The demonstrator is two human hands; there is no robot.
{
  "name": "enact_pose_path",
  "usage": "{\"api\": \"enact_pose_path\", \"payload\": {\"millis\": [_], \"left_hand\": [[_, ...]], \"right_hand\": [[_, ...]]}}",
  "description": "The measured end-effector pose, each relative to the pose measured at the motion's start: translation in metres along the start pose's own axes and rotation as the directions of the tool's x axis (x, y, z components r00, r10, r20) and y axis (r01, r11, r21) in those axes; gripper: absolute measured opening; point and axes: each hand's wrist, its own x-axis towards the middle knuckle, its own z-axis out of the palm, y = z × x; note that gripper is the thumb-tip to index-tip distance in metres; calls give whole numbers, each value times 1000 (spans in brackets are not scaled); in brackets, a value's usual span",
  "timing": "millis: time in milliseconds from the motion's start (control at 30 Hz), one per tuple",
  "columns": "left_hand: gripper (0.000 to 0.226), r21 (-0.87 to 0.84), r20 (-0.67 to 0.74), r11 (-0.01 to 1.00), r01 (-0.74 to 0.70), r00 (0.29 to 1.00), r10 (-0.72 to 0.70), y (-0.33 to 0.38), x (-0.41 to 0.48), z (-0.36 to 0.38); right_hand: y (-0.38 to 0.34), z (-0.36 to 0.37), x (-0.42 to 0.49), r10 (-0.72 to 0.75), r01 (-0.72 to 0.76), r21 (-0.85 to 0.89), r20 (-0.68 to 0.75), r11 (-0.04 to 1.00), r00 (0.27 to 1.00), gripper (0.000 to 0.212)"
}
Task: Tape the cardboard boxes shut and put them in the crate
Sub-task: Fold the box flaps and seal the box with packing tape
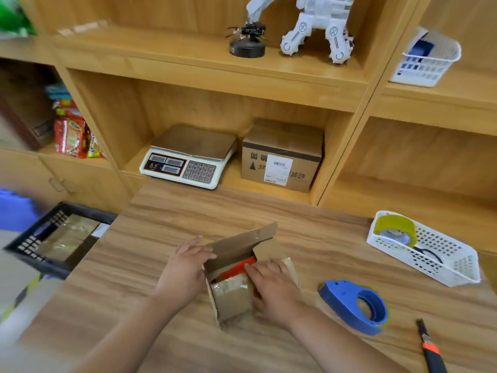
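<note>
Cardboard box (231,297) sits on the table between the two hands, not yet closed. The left hand (185,267) lies with nearly straight fingers against the box's left wall and the upright long flap (242,243), gripping nothing. The right hand (274,286) is spread flat on the right-side flap and presses it down, also holding nothing.

Just beyond the right fingertips something red (242,266) shows in the opening (it seems to ride high). That is my main worry, because the flaps may not lie level over it. Once the right hand lifts, its flap will probably spring up, so tape could bridge a gap or go on crooked. The box looks light, and pushing the tall flap one-handed might skid it.

The blue tape dispenser (355,305) lies just right of the right hand, an easy reach. A knife (430,348) lies farther right, and a careless sweep could knock it. Well left of the left hand, off the table edge, the black crate (27,243) already holds a taped box (67,235), so a hurried drop could miss it.
</note>
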Motion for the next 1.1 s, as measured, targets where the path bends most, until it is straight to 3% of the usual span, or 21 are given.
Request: {"api": "enact_pose_path", "payload": {"millis": [100, 300, 400, 467, 533, 600, 700, 800, 867, 1000, 1100], "left_hand": [[53, -43, 6, 989, 139, 990, -139, 6, 2, 0], [44, 10, 66, 968, 251, 966, -251, 12, 4, -6], [39, -118, -41, 936, 331, 940, -338, 21, 2, -6], [27, -214, -173, 927, 308, 922, -346, 28, 1, -6], [19, -204, -258, 941, 271, 912, -319, 35, 5, -5], [31, -147, -277, 944, 297, 904, -327, 40, 9, -2], [54, -68, -163, 928, 367, 913, -373, 42, 12, 6], [32, 39, -38, 941, 336, 942, -334, 38, 11, 17], [14, 50, -38, 948, 314, 949, -312, 39, 8, 22], [26, 133, 1, 950, 282, 959, -285, 41, 5, 24], [30, 305, 108, 932, 195, 965, -237, 40, 7, 21]], "right_hand": [[1, 2, -2, -28, 27, -28, -26, 999, 999, 69], [-1, -6, -11, -66, 63, -28, -124, 998, 990, 63], [-1, -10, -18, -85, 81, -28, -205, 996, 975, 63], [0, -12, -23, -113, 101, -64, -216, 993, 970, 65], [4, -12, -27, -127, 107, -109, -199, 988, 972, 71], [6, -13, -32, -110, 87, -131, -173, 988, 979, 75], [12, -15, -38, -65, 46, -102, -190, 994, 980, 76], [22, -17, -43, 1, -8, -42, -161, 999, 987, 79], [28, -16, -45, 52, -57, -43, -111, 997, 992, 76], [40, -7, -48, 109, -109, 3, -90, 994, 990, 68], [42, -3, -48, 132, -131, 19, -66, 991, 989, 62]]}}
